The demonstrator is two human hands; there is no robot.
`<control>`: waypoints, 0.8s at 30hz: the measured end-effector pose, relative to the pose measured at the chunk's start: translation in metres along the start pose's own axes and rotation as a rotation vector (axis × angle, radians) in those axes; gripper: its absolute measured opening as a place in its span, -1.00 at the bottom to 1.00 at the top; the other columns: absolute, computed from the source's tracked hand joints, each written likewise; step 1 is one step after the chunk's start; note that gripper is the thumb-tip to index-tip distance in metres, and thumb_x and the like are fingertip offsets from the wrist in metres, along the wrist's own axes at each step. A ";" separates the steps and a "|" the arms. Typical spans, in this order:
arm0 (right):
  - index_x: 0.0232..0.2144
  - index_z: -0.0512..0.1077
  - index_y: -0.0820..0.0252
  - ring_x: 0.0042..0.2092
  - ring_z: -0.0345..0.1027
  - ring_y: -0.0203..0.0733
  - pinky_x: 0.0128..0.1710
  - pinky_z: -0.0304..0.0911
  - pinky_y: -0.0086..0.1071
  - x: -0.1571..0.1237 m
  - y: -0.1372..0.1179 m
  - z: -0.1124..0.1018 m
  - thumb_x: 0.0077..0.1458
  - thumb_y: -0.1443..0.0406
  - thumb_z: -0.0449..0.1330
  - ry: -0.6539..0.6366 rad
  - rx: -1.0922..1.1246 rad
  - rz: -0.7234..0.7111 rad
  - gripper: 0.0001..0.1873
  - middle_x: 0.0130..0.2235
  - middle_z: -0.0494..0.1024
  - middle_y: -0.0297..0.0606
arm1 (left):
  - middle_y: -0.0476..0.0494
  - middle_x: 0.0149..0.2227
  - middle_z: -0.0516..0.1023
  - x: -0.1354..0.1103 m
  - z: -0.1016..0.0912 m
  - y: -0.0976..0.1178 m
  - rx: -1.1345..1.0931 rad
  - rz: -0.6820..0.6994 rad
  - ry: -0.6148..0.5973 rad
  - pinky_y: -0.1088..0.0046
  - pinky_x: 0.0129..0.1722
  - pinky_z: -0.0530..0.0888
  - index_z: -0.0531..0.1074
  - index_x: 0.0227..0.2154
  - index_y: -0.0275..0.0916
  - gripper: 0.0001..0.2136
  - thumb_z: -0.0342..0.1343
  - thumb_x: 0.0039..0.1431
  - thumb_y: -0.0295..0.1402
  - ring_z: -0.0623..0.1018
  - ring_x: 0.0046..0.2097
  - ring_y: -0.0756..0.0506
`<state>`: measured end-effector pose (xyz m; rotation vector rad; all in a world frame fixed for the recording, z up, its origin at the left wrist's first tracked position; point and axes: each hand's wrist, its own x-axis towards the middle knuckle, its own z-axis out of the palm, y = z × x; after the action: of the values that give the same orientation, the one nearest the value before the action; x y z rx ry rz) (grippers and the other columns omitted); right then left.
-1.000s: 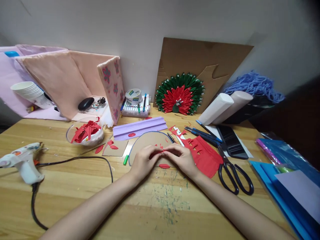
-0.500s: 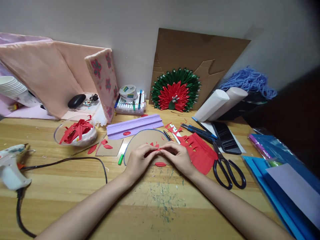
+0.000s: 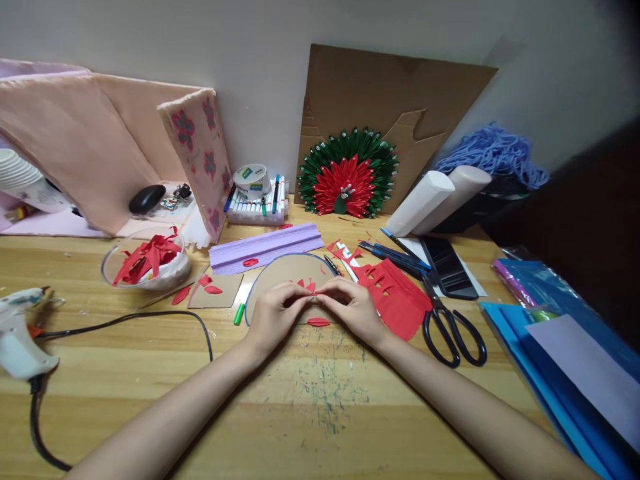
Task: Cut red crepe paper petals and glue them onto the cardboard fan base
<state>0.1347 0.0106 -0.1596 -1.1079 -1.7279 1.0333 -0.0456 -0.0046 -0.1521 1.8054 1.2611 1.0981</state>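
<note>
My left hand (image 3: 280, 310) and my right hand (image 3: 353, 307) meet fingertip to fingertip over a cardboard piece (image 3: 265, 283) with a curved, blue-marked edge. Both are closed in a pinch on a small red paper petal (image 3: 313, 293), mostly covered by the fingers. More red bits show just behind the fingertips. A loose red petal (image 3: 319, 322) lies at the cardboard's near edge, below the hands. To the right of my right hand spreads a red crepe paper sheet (image 3: 400, 300) with slits cut in it.
Black-handled scissors (image 3: 455, 340), a utility knife (image 3: 393, 259) and a phone (image 3: 447, 267) lie at right. A glue gun (image 3: 23, 333) with its cord is at left, near a bowl (image 3: 107, 267) of red scraps. A green-and-red paper peacock (image 3: 345, 180) stands at the back.
The camera view has shifted slightly, so everything sits a little higher and further left. My hands keep the same pinch on the red petal.
</note>
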 end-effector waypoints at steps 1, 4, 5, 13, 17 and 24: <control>-0.36 0.50 0.15 -0.28 0.43 -0.22 -0.28 0.35 -0.35 0.000 0.001 0.000 0.04 0.24 0.24 -0.001 0.000 -0.003 -0.89 -0.33 0.53 -0.25 | -0.06 -0.37 0.57 0.000 0.000 0.000 -0.002 -0.001 -0.005 0.48 -0.29 0.41 0.53 -0.38 -0.21 -0.90 0.13 0.13 -0.34 0.52 -0.31 -0.02; -0.34 0.49 0.14 -0.26 0.43 -0.22 -0.25 0.36 -0.34 -0.001 0.002 0.000 0.05 0.25 0.24 0.005 0.010 -0.007 -0.89 -0.31 0.52 -0.25 | -0.08 -0.36 0.58 0.001 0.000 0.000 -0.005 -0.018 -0.015 0.47 -0.28 0.41 0.53 -0.37 -0.21 -0.88 0.14 0.12 -0.31 0.52 -0.30 -0.03; -0.34 0.49 0.14 -0.26 0.43 -0.22 -0.25 0.36 -0.34 -0.001 0.003 0.000 0.05 0.26 0.23 0.007 0.018 -0.009 -0.90 -0.31 0.52 -0.25 | -0.09 -0.36 0.58 0.001 0.000 0.001 -0.005 -0.028 -0.017 0.46 -0.28 0.41 0.53 -0.36 -0.22 -0.87 0.15 0.10 -0.29 0.52 -0.31 -0.04; -0.26 0.45 0.13 -0.21 0.45 -0.23 -0.18 0.40 -0.33 -0.001 0.000 0.001 0.03 0.27 0.23 -0.022 0.128 0.032 -0.84 -0.24 0.52 -0.24 | -0.10 -0.35 0.58 0.000 0.000 0.003 -0.023 -0.052 -0.033 0.45 -0.30 0.44 0.51 -0.35 -0.22 -0.86 0.13 0.12 -0.27 0.53 -0.33 -0.04; -0.18 0.38 0.12 -0.18 0.45 -0.23 -0.20 0.43 -0.35 -0.001 -0.001 0.002 0.00 0.25 0.25 -0.082 0.245 0.104 -0.71 -0.20 0.52 -0.22 | -0.12 -0.33 0.58 -0.001 0.002 0.000 -0.067 -0.015 -0.049 0.43 -0.28 0.46 0.49 -0.33 -0.23 -0.85 0.13 0.11 -0.27 0.53 -0.31 -0.05; -0.28 0.39 0.14 -0.23 0.45 -0.28 -0.18 0.40 -0.37 0.000 0.000 0.002 0.05 0.29 0.20 -0.069 0.242 0.101 -0.86 -0.26 0.51 -0.28 | -0.09 -0.35 0.53 0.001 0.000 0.003 0.030 0.016 -0.068 0.47 -0.33 0.40 0.48 -0.32 -0.24 -0.87 0.11 0.14 -0.31 0.49 -0.31 -0.03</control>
<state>0.1330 0.0103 -0.1607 -1.0224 -1.5639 1.3188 -0.0445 -0.0050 -0.1495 1.8625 1.2313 1.0230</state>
